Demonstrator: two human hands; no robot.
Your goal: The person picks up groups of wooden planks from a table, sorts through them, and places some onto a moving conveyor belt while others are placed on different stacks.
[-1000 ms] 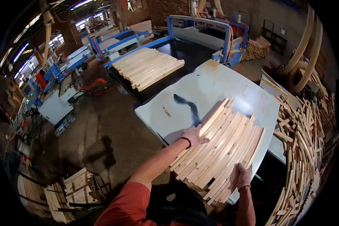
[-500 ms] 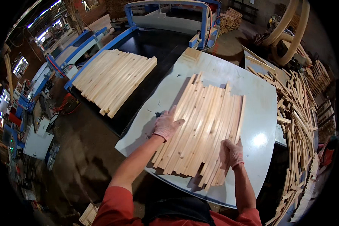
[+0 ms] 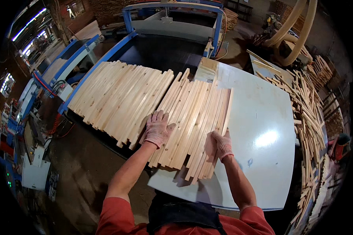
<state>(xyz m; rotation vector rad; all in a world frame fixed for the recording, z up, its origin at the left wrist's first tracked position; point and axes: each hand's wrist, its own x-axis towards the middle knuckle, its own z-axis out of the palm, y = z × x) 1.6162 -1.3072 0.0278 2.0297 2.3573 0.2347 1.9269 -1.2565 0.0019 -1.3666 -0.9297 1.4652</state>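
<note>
Side by side, a batch of pale wooden strips (image 3: 188, 121) is squeezed between my two gloved hands. My left hand (image 3: 157, 128) presses along the batch's left side, thumb over the top and fingers stretched forward. At the lower right edge, my right hand (image 3: 222, 145) grips the outer strips, its fingertips partly hidden. The batch spans the left part of a smooth pale table (image 3: 259, 113) and the dark belt beside it. Just left, another row of wooden strips (image 3: 117, 100) lies on the black belt (image 3: 157, 49), very close to the batch; their ends are uneven.
A blue-framed machine (image 3: 127, 21) spans the belt's far end. Right of the table, many loose strips (image 3: 308, 117) lie heaped. Thick beige hoses (image 3: 298, 35) hang at the far right. More blue-edged machinery (image 3: 68, 58) stands to the left.
Both hands have shifted the batch leftward and away from me, off the table's middle toward the belt. The gap to the other row has nearly closed. The view has turned slightly too.
</note>
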